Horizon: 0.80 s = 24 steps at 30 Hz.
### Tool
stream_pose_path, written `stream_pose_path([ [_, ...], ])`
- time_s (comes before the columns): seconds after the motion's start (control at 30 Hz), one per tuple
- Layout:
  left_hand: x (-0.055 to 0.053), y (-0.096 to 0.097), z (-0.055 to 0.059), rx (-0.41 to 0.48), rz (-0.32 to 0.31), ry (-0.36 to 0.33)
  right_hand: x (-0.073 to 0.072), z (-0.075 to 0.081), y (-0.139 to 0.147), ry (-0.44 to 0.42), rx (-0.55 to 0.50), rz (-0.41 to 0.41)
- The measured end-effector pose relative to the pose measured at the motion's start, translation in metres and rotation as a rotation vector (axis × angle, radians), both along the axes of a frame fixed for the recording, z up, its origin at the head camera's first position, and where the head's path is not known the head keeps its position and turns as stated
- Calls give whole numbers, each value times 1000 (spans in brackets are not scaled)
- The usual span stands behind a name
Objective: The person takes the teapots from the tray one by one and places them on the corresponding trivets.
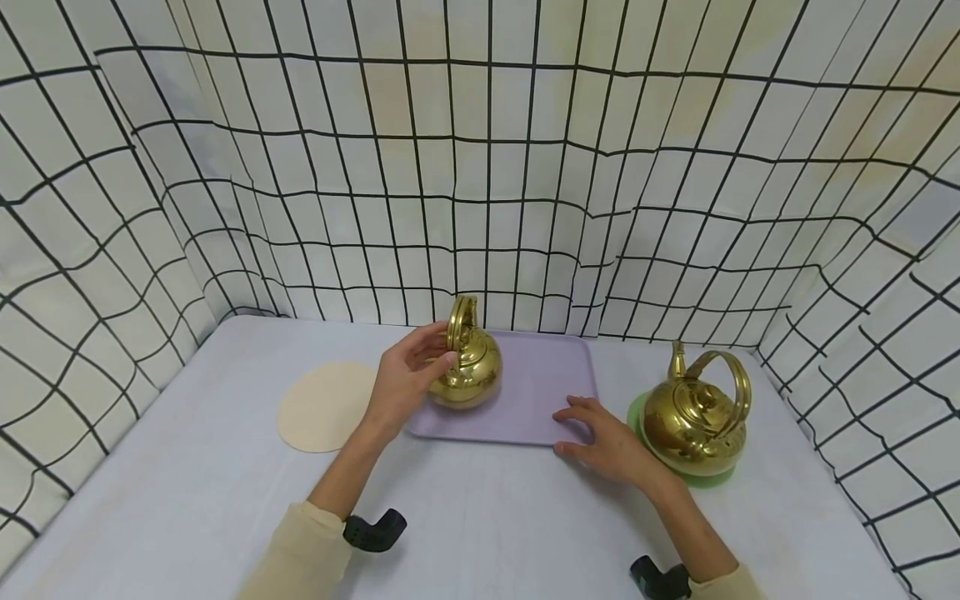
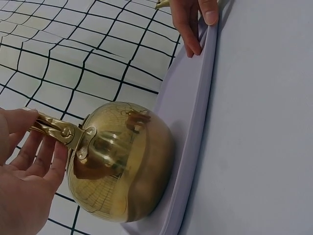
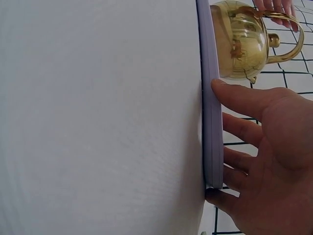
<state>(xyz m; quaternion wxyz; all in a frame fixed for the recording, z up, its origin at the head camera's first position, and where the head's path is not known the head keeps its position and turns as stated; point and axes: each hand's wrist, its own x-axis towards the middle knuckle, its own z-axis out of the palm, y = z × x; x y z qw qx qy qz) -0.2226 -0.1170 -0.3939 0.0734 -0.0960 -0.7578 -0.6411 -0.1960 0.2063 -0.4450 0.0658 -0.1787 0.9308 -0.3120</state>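
A small brass kettle sits upright on the left part of a lilac tray. My left hand holds its handle, with the thumb on one side and the fingers behind, as the left wrist view shows. At the tray's near right corner is my right hand, its fingers spread and its thumb touching the near rim. A larger brass kettle stands on a green round mat, just right of that hand.
To the tray's left lies a cream round mat on the white tabletop. A white, black-gridded cloth wall rises behind and on both sides. Black devices are worn at both wrists.
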Motion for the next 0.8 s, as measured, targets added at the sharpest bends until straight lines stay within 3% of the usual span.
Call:
stream_pose_path([
  [0.4, -1, 3, 5, 21, -8, -95, 1, 4, 0, -6, -4, 2],
  [0.8, -2, 1, -1, 80, -49, -104, 0, 0, -1, -1, 6, -8],
])
